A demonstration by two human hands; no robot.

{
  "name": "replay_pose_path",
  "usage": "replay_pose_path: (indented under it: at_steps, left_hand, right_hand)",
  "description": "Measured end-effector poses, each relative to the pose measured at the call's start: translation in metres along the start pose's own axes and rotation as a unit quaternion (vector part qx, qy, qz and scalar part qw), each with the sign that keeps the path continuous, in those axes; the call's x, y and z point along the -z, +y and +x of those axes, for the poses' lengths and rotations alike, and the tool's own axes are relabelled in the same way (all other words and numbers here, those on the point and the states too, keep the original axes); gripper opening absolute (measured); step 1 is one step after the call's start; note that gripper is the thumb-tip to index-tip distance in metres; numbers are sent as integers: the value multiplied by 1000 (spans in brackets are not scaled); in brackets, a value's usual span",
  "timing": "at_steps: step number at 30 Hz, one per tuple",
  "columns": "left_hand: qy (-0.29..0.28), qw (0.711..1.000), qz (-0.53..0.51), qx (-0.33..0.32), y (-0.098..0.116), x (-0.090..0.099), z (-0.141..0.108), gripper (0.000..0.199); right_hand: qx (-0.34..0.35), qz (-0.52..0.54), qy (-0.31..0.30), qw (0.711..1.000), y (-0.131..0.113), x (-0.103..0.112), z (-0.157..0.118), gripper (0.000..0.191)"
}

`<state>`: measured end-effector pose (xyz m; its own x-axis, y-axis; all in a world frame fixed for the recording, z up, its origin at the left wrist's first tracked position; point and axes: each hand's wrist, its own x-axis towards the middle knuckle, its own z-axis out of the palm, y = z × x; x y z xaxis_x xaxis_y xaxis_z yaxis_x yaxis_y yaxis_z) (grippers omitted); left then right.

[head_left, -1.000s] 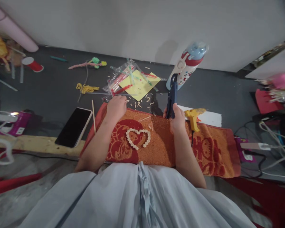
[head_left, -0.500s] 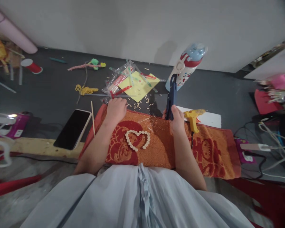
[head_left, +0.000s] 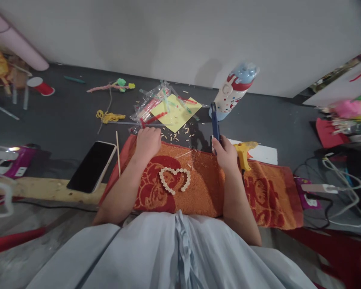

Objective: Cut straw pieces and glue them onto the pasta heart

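My left hand rests with curled fingers on the far edge of an orange-red towel. Its fingertips are turned under, so I cannot see what they hold, if anything. My right hand is closed around a long dark blue tool with a loop at its far end, pointing away from me. Between my forearms, a heart outline of small pale stick pieces lies on the towel, with a gap at its lower tip. Just right of my right hand lies a yellow glue gun.
Behind the towel are cut stick bits, yellow paper and a clear plastic packet. A bottle stands at the back. A phone and a thin stick lie left; white card and cables are right.
My right hand has turned slightly, and the dark blue tool's far end has tipped lower and to the left. My left hand stays at the towel's far edge. The view has shifted slightly.
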<state>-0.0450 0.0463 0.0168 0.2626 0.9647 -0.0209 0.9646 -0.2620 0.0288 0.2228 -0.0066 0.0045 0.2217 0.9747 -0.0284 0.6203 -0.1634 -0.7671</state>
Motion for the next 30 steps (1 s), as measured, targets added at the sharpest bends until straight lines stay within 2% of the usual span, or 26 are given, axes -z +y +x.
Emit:
replay_pose_path:
  at_steps: [4,9,12,16,30]
  left_hand:
    - [1,1000,-2,-4,1,-1,0,31]
    - [6,1000,-13,-4,-1,-3,0,32]
    - [8,1000,-13,-5,-2,-3,0,33]
    - [9,1000,-5,-6,-2,-5,1,34]
    - [2,1000,-12,-7,-3,-4,0,33]
  right_hand:
    - [-18,-245,8,969,-15,3,-3,40]
    - [-60,-381,-11,923,-31,-3,-14,44]
    - [-85,-406,0,910,-35,-7,-19,46]
    - [-102,-405,15,908,-35,-11,-19,48]
    - [-86,-422,73,899,-39,-30,-18,64]
